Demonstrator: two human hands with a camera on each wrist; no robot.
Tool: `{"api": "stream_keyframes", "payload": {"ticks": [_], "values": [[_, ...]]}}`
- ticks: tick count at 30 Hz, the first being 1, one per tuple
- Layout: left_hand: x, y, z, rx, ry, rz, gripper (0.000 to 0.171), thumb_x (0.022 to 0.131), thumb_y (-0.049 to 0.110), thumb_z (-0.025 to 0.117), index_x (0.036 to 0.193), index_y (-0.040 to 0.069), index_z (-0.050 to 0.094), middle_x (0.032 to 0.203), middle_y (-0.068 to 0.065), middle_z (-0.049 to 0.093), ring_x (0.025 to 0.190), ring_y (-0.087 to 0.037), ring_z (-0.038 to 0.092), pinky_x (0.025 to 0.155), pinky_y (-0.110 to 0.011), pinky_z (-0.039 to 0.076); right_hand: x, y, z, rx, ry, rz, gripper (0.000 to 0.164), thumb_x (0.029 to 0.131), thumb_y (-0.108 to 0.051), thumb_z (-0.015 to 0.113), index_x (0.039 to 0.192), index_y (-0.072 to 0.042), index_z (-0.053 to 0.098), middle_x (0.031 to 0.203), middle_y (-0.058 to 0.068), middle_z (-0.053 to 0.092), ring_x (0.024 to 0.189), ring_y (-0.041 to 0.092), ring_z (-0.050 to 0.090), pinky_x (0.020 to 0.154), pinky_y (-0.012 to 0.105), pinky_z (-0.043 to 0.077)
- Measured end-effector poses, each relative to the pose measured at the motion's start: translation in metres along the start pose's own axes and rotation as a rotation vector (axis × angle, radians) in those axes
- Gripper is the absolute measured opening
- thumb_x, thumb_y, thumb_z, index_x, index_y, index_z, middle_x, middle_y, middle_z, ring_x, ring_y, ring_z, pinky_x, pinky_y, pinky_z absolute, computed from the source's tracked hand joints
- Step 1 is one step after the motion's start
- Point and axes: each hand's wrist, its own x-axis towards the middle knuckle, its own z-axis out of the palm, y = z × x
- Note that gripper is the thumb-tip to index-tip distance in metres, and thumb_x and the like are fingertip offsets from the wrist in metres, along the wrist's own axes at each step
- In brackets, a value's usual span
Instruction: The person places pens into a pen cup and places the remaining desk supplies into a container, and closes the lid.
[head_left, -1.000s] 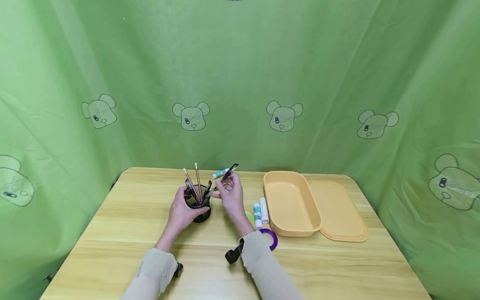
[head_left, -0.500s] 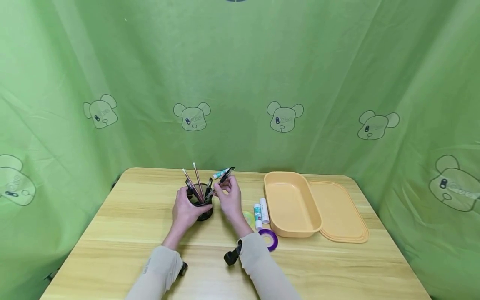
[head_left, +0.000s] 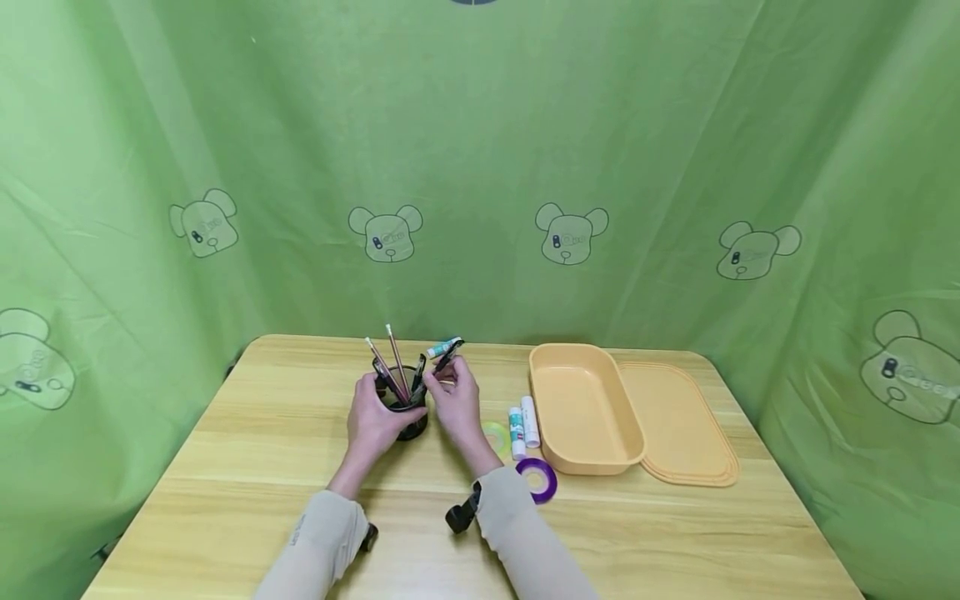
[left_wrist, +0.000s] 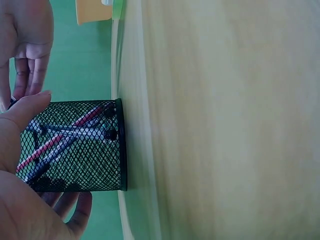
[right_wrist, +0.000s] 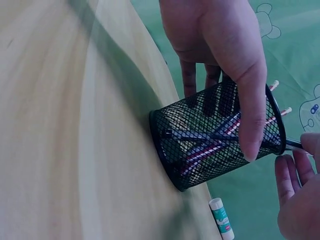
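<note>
A black mesh pen holder point(head_left: 411, 428) stands upright on the left half of the table. My left hand point(head_left: 372, 421) grips it round the rim, thumb in front, fingers behind, as the right wrist view also shows. Two pencils point(head_left: 396, 350) with pale ends and several black pens point(head_left: 386, 377) lean inside. Between thumb and fingers, my right hand point(head_left: 456, 404) pinches a black-capped pen point(head_left: 451, 354), slanted over the holder's right rim. Its lower part reaches in through the mouth. Through the mesh point(left_wrist: 75, 160), crossed pens and a reddish pencil show in the left wrist view.
A glue stick point(head_left: 442, 347) lies behind my right hand. Two more glue sticks point(head_left: 530, 422), a purple tape roll point(head_left: 550, 483) and a yellow-green tape roll point(head_left: 495, 437) lie right of it. Beyond are an orange box point(head_left: 637, 454) and its flat lid point(head_left: 675, 425). A green curtain point(head_left: 480, 283) surrounds the table.
My right hand has moved down and slightly left with the pen, which has sunk deeper into the pen holder. The left hand and the holder have shifted slightly to the right.
</note>
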Motion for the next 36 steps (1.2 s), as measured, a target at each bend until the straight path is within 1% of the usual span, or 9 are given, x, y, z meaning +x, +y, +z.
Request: {"api": "stream_keyframes", "payload": {"ticks": [2,6,9,12,17,23,26,32,36], "values": [[0.0,-0.001,0.0,-0.006,0.002,0.003,0.094,0.062,0.037,0.1,0.135,0.007,0.048,0.133,-0.013,0.056,0.119,-0.034,0.058,0.105,-0.051,0.05,0.002,0.012,0.003,-0.007,-0.01,0.005,0.022,0.096,-0.008,0.073,0.114,-0.001,0.062,0.104,0.016,0.069,0.101,0.027,0.068,0.095,0.036,0.061],[0.002,-0.003,0.001,-0.003,0.005,0.011,0.094,0.062,0.037,0.099,0.136,0.007,0.048,0.134,-0.013,0.055,0.119,-0.034,0.058,0.104,-0.05,0.05,0.001,0.013,0.008,-0.016,-0.025,-0.002,0.025,0.095,-0.006,0.073,0.116,0.003,0.064,0.108,0.02,0.07,0.103,0.03,0.068,0.097,0.042,0.06],[0.003,-0.002,0.001,-0.001,0.008,0.015,0.094,0.062,0.035,0.099,0.136,0.006,0.048,0.135,-0.014,0.055,0.12,-0.034,0.058,0.105,-0.05,0.05,-0.001,0.007,0.009,-0.028,-0.042,-0.02,0.023,0.096,-0.001,0.071,0.116,0.007,0.064,0.112,0.025,0.07,0.105,0.037,0.068,0.098,0.049,0.059],[0.004,-0.001,0.001,-0.001,0.014,0.013,0.093,0.062,0.034,0.099,0.135,0.006,0.048,0.134,-0.014,0.055,0.12,-0.034,0.058,0.105,-0.051,0.05,-0.005,-0.008,0.007,-0.035,-0.067,-0.031,0.022,0.096,0.003,0.069,0.115,0.011,0.063,0.112,0.028,0.069,0.106,0.041,0.067,0.098,0.051,0.058],[0.002,0.0,0.0,0.0,0.002,0.008,0.094,0.062,0.035,0.099,0.135,0.006,0.048,0.134,-0.014,0.055,0.119,-0.034,0.058,0.105,-0.05,0.05,-0.014,-0.027,0.001,-0.021,-0.088,-0.029,0.02,0.094,0.004,0.07,0.111,0.013,0.064,0.108,0.031,0.068,0.102,0.04,0.066,0.096,0.048,0.059],[0.001,-0.002,0.001,-0.002,0.001,0.018,0.094,0.063,0.036,0.099,0.136,0.005,0.048,0.133,-0.014,0.054,0.119,-0.035,0.058,0.104,-0.051,0.05,-0.015,-0.027,-0.001,0.002,-0.096,-0.027,0.024,0.094,0.003,0.072,0.116,0.011,0.065,0.109,0.029,0.068,0.101,0.037,0.068,0.093,0.039,0.058],[0.001,-0.003,0.001,-0.001,0.006,0.028,0.094,0.063,0.037,0.099,0.135,0.005,0.048,0.133,-0.015,0.054,0.119,-0.036,0.058,0.104,-0.051,0.05,-0.014,-0.024,-0.002,0.006,-0.099,-0.032,0.025,0.093,0.003,0.072,0.115,0.011,0.065,0.109,0.029,0.068,0.1,0.035,0.067,0.093,0.039,0.059],[0.001,-0.004,0.002,0.005,0.018,0.039,0.092,0.062,0.038,0.099,0.133,0.005,0.049,0.132,-0.015,0.056,0.117,-0.035,0.059,0.101,-0.05,0.051,-0.015,-0.022,-0.002,0.047,-0.096,-0.04,0.026,0.092,0.005,0.072,0.114,0.015,0.063,0.111,0.034,0.067,0.101,0.041,0.066,0.097,0.053,0.058],[0.001,-0.004,0.002,0.006,0.021,0.041,0.092,0.062,0.038,0.099,0.133,0.005,0.049,0.132,-0.015,0.056,0.117,-0.035,0.059,0.1,-0.05,0.051,-0.017,-0.022,-0.002,0.068,-0.095,-0.035,0.028,0.091,0.007,0.073,0.115,0.016,0.063,0.112,0.036,0.066,0.104,0.047,0.065,0.099,0.059,0.055]]}}
